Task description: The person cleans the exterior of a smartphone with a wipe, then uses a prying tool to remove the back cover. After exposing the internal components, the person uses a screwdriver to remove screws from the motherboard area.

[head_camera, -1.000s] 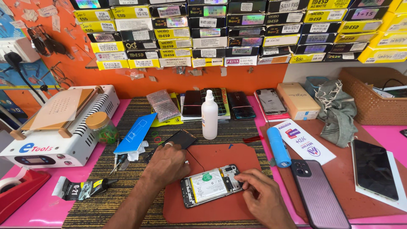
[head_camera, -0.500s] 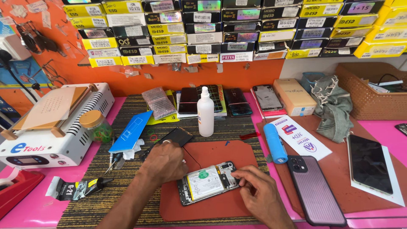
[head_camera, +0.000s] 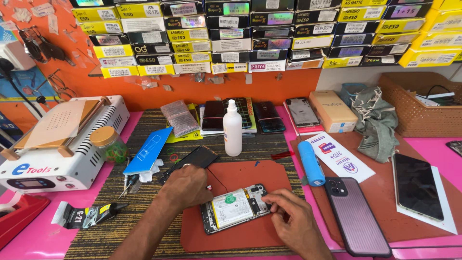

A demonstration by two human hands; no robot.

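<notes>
One opened phone (head_camera: 235,208), back cover off, lies flat on our red mat (head_camera: 250,238). Our left hand (head_camera: 186,187), fingers curled, presses its nine o'clock end; our right hand (head_camera: 288,212) pinches at its three o'clock end, what it pinches we cannot tell. We judge it light, stiff and fragile, best gripped by its edges. A white bottle (head_camera: 232,129) stands at twelve o'clock.

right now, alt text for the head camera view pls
Two bare hands work on an opened phone lying on a red mat: the left hand steadies its left end, the right hand touches its right end. Behind stand a white bottle and a blue roller.
</notes>
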